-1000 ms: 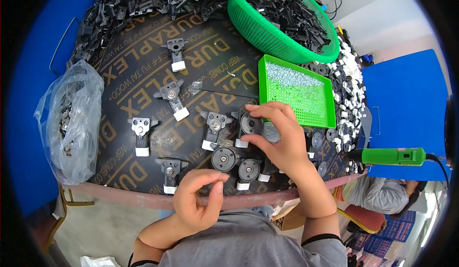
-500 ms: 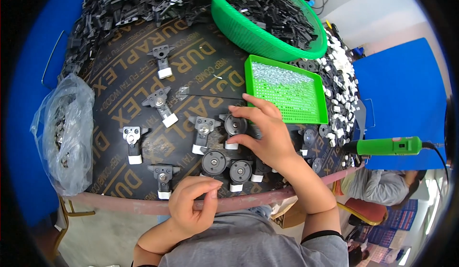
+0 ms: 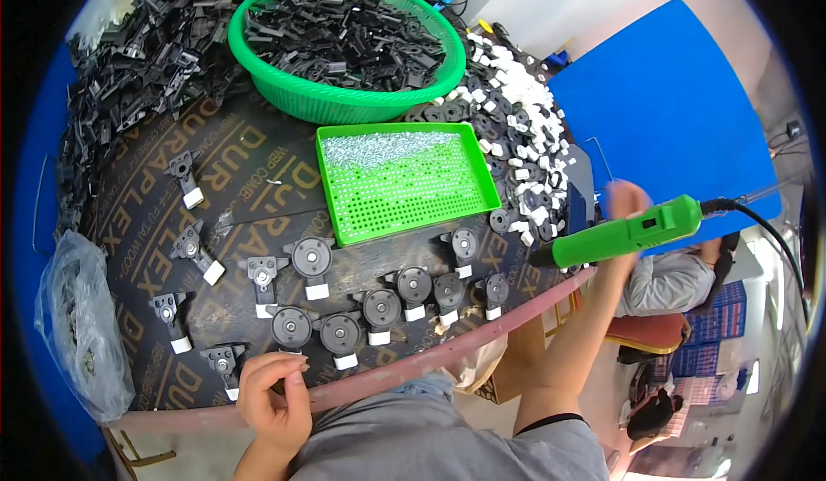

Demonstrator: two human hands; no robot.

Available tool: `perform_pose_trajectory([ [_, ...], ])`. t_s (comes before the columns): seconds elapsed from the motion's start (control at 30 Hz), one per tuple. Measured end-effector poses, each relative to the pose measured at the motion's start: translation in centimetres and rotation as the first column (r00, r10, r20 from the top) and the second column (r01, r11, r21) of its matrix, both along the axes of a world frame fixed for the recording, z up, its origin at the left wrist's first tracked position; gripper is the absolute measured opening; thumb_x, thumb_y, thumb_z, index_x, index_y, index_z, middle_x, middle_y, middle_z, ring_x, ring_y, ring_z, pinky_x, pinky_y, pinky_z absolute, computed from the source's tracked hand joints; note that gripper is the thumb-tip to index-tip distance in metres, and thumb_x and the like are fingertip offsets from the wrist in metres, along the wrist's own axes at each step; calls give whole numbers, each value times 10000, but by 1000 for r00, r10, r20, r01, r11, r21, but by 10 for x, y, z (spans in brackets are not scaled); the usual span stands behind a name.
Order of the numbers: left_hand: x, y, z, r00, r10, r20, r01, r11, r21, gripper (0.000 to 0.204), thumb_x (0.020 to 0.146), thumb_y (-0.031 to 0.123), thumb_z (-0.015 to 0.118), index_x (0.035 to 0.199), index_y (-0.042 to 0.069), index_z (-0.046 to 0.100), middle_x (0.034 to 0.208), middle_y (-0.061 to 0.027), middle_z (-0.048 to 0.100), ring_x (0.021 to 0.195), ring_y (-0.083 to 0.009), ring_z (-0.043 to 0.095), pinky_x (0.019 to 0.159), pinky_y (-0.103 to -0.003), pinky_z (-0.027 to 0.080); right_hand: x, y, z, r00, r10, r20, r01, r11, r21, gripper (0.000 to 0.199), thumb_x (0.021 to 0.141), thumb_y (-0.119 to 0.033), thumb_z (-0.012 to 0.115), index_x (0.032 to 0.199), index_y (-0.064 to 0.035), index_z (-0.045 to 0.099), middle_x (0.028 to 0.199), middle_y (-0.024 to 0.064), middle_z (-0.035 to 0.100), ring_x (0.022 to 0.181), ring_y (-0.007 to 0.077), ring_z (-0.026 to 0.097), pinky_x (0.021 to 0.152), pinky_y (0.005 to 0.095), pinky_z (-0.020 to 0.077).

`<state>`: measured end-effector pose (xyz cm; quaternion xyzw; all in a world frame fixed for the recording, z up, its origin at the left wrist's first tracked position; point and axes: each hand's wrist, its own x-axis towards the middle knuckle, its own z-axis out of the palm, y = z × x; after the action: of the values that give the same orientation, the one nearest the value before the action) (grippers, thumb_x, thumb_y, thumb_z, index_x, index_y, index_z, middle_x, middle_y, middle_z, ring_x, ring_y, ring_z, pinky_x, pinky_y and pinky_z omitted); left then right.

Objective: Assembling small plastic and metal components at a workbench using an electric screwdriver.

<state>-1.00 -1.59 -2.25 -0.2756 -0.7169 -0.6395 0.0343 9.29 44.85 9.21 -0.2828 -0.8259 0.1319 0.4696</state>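
My left hand (image 3: pixel 275 401) is at the table's front edge, thumb and fingertips pressed together; whatever they pinch is too small to make out. Just beyond it lies a black bracket with a white end block (image 3: pixel 224 360). My right hand (image 3: pixel 628 197) is raised at the right, blurred and partly behind a green electric screwdriver (image 3: pixel 632 233) on a black cord; its grip is hidden. Several black brackets carrying round black wheels (image 3: pixel 380 309) stand in a loose group near the front edge. Other brackets without wheels (image 3: pixel 196 253) lie at the left.
A green tray (image 3: pixel 409 230) of small silvery screws is mid-table. Behind it stands a green basket (image 3: pixel 284 102) of black parts, beside a heap of similar parts (image 3: pixel 163 42). White blocks and black wheels (image 3: pixel 525 128) are piled right. A clear plastic bag (image 3: pixel 82 326) lies left.
My right hand has left a wheel by the brackets and moved right to the screwdriver. The view has turned rightward, shifting the table leftward. My left hand keeps its pinch.
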Motion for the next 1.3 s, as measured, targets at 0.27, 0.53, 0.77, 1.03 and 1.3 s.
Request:
perform_pose_trajectory([
  [0.27,4,9,1,990,131,55,-132,991,2,114,929,-42,500,1030,-2,533,987,-116,557,801,-142,560,726,-254,472,-74,-9,-57,526,457,717,-445,867,-226,731,662,-161,800,1331,-132,505,1250,129,570,1134,300,533,972,406,431],
  [0.53,4,14,2,983,157,91,-158,987,8,111,936,-33,502,1038,-4,536,986,-111,560,800,-127,557,732,-241,462,-91,10,-69,565,513,646,-464,845,-265,320,701,-64,717,1015,-109,679,1056,96,623,1046,315,556,943,399,435],
  [0.77,3,15,4,987,141,74,-141,990,-6,103,938,-35,503,1029,-2,540,978,-106,558,795,-125,551,735,-239,459,-71,22,-78,833,399,384,-349,916,-195,333,727,-31,730,1050,-77,669,1015,58,644,954,204,604,757,306,502],
  [1.03,21,17,16,960,-88,265,42,983,176,142,946,-3,506,1088,-3,513,1031,-149,582,826,-174,599,756,-302,511,47,-28,-12,829,124,-546,-355,871,-340,364,920,-131,585,1270,-59,517,1222,126,576,1050,226,585,843,343,493],
  [1.3,23,57,44,232,-830,507,124,542,831,593,1004,354,451,1472,59,236,1432,-161,377,1269,-296,467,1024,-479,436,-25,-235,3,431,897,100,-824,436,-363,414,583,-75,813,979,-132,711,1085,91,647,936,292,574,838,389,460],
])
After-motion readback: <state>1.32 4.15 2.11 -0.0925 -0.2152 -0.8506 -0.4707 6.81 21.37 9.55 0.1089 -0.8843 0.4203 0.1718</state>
